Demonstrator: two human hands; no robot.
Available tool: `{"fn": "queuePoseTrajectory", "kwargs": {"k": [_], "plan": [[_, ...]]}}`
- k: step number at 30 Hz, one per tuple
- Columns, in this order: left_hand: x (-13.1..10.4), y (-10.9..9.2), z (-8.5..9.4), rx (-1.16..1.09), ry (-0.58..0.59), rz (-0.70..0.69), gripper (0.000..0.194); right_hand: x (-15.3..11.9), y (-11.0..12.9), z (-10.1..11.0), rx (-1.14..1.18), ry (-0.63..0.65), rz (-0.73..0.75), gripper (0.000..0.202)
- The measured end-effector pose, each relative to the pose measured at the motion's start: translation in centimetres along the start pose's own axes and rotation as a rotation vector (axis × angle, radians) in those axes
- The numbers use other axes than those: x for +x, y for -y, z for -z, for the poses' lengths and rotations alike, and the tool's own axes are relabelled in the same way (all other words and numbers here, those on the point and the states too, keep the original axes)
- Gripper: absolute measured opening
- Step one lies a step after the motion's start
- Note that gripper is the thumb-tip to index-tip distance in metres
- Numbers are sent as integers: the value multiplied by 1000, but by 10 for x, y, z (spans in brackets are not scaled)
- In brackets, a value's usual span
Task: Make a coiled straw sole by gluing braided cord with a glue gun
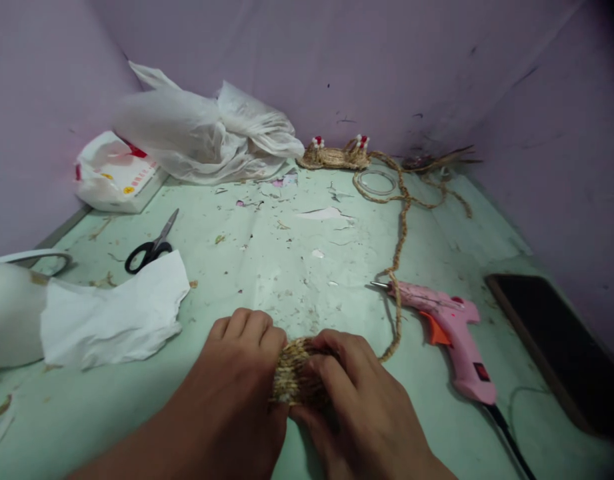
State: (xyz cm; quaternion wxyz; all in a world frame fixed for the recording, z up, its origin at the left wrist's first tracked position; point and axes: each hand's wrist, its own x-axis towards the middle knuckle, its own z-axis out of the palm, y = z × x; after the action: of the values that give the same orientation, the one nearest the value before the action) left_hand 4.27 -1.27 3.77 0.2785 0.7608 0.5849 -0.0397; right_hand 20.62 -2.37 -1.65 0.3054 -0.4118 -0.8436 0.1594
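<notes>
Between my two hands is a small woven straw piece [301,373], close to the table's near edge. My left hand [247,367] wraps over its left side, fingers closed. On the right side my right hand [354,393] grips it with bent fingers and the thumb underneath. Much of the piece is hidden by the hands. A braided straw cord [403,233] runs from beside my right hand up the table. It crosses the nozzle of a pink hot glue gun [451,320], which lies on its side.
Black-handled scissors [154,245] and a white paper roll [111,320] lie left. At the back are a tissue pack [121,173], a white plastic bag [211,133], a woven straw piece with red-and-white beads [333,157] and a clear ring [377,181]. A phone [557,347] lies far right.
</notes>
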Motion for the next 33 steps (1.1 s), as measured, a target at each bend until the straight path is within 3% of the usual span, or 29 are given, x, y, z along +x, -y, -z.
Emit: {"fn": "queuePoseTrajectory", "kwargs": {"k": [4,8,13,19,24,29,33], "plan": [[-2,2,-2,-5,5,-8,24,1,-1,4,12,27,24,19],[-1,3,-2,-22,4,12,24,7,-7,24,63,59,-17,27],[0,0,-3,-24,-37,43,26,14,-25,43,-63,52,-79,28],[-3,-1,-14,60,-191,38,21,17,-36,34,-225,112,14,26],[-1,3,-18,61,-197,12,29,15,-37,28,-234,49,11,24],[0,6,-18,36,-190,0,30,16,-33,32,-195,64,-57,25],[-1,6,-16,25,-169,1,24,21,-22,33,-87,36,55,16]]}}
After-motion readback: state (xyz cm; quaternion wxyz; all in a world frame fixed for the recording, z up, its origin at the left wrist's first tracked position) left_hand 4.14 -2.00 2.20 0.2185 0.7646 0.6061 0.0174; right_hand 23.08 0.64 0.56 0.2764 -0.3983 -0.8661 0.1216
